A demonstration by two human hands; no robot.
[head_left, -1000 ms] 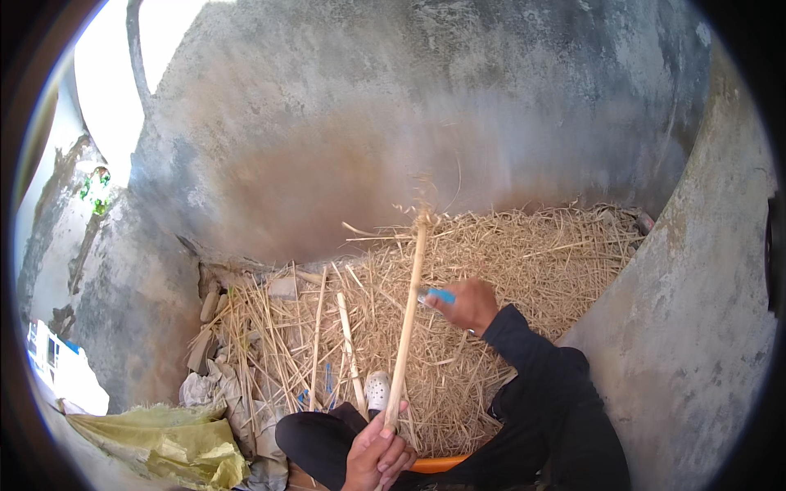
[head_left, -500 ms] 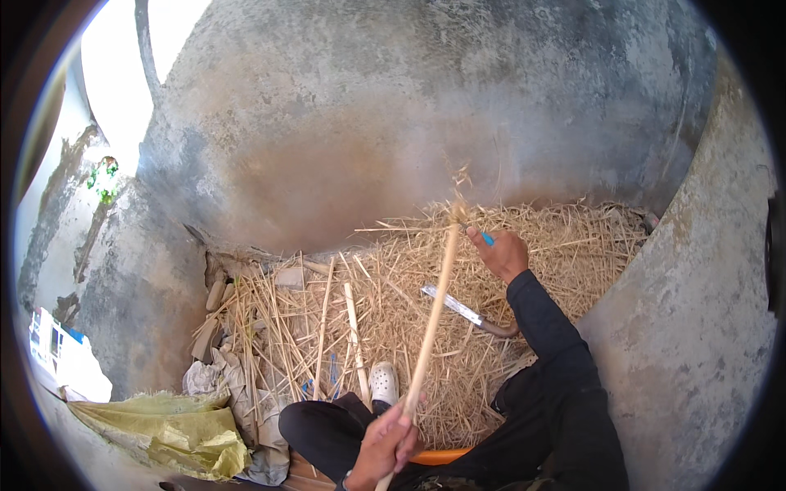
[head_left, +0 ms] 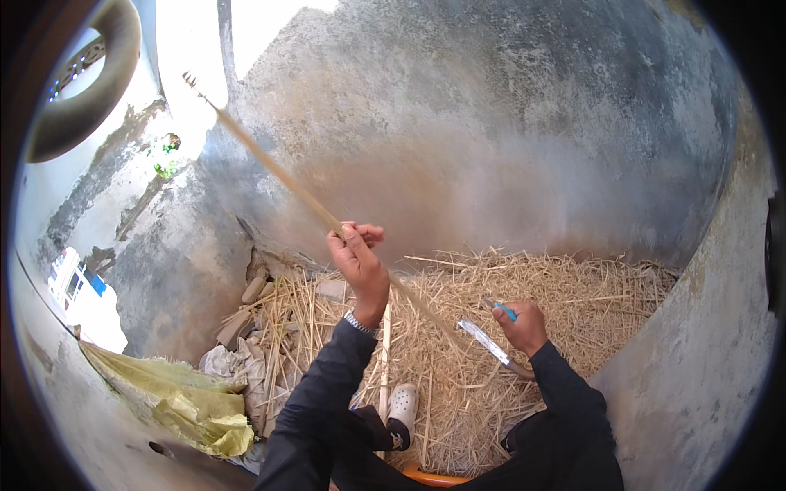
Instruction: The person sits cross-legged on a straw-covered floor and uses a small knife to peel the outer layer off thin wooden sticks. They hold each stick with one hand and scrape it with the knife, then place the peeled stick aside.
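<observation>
Grey, stained concrete walls (head_left: 508, 123) closed round a heap of dry yellow straw (head_left: 573, 303) on the floor. Raised at centre, the left hand (head_left: 360, 262) was closed around a long, thin, pale cane stalk (head_left: 278, 176) slanting up to the far left, its low end near the right. Lower right, the right hand (head_left: 524, 326) gripped a blue-handled knife (head_left: 490, 344), blade beside the stalk's low end. Stripping the stalk seemed the step in hand; next, the blade probably needed laying against it.
</observation>
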